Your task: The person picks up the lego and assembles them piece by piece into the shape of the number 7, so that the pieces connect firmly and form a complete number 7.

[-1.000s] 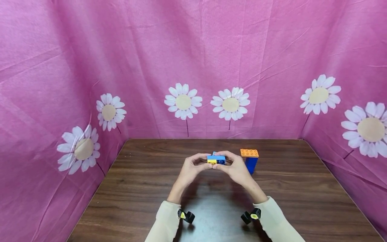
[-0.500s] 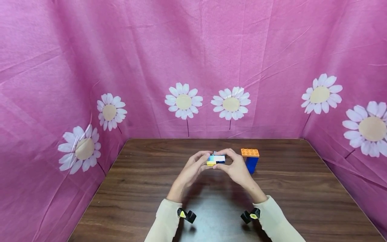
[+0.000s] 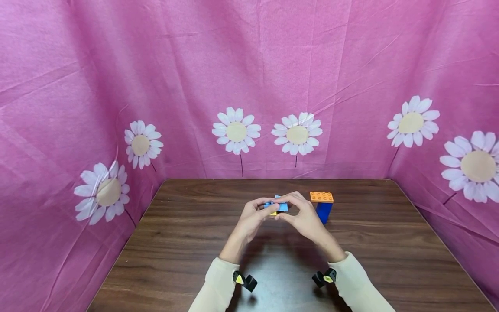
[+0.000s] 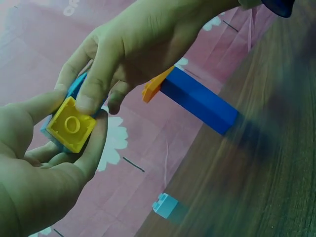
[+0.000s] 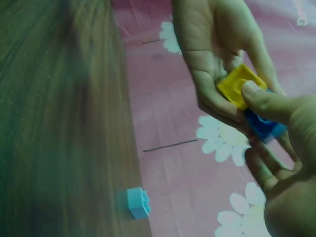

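Note:
A blue toy brick (image 3: 282, 208) with a smaller yellow brick (image 4: 72, 124) on its underside is held above the table between both hands. My left hand (image 3: 249, 219) grips its left end, thumb across the near side. My right hand (image 3: 304, 216) pinches the right end, and in the left wrist view its thumb touches the yellow brick's edge. The yellow brick's hollow underside with a ring faces the left wrist camera. In the right wrist view the blue brick (image 5: 264, 127) shows beside it, partly covered by fingers.
Just beyond the hands, a light blue brick (image 4: 165, 205) stands on the wooden table (image 3: 175, 242). Right of the right hand is a tall blue block (image 3: 323, 213) topped by an orange studded plate (image 3: 322, 197). A pink flowered cloth (image 3: 249, 65) hangs around the table.
The held bricks have turned and shifted slightly left. My left thumb has moved from below the bricks to across their near side. The right hand keeps its hold.

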Tool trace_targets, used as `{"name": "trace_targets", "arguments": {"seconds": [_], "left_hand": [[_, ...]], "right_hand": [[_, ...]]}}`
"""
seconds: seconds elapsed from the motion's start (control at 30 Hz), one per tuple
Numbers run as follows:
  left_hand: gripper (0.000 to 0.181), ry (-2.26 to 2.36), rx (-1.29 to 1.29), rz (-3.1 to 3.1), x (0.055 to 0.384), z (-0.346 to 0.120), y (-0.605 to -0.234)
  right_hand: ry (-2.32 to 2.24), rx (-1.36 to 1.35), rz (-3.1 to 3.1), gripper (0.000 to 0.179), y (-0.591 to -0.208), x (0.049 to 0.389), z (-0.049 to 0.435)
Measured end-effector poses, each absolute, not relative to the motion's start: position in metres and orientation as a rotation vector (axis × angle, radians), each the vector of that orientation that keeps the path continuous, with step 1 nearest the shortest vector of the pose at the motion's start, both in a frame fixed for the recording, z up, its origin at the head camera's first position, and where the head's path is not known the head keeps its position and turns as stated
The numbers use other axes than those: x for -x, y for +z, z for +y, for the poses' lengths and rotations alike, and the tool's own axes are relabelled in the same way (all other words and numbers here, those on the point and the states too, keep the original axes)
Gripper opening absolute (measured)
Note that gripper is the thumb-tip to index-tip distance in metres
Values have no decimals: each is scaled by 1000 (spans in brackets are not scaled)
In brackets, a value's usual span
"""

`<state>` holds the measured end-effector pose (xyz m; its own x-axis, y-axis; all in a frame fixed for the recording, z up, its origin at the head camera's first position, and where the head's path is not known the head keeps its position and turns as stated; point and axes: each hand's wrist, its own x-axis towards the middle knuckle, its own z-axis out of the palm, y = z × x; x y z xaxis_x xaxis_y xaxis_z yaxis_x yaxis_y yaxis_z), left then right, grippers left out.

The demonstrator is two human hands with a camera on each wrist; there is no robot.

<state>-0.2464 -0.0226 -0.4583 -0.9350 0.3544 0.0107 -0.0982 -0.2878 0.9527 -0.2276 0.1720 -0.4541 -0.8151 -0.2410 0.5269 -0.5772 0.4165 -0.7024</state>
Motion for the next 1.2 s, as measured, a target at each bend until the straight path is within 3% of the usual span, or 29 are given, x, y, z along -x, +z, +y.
{"name": "trace_targets", "arguments": {"seconds": [0.3,0.6,1.07,1.2], "left_hand": [[38,2365,-283,1665,251,-23,-466],[39,2339,-199,1699,252,-28,-470],[36,2307,-277,1709,250,-27,-470],[37,2307,-303,1705,250,-26,-472]], "right_hand": [[1310,-768,-2272,45,-437,230,208],[1317,-575,-2248,45,-424,233,254],[1311,-416,-2588,53,-454,246,293],[1326,-373,-2576,45,-470,253,297]]}}
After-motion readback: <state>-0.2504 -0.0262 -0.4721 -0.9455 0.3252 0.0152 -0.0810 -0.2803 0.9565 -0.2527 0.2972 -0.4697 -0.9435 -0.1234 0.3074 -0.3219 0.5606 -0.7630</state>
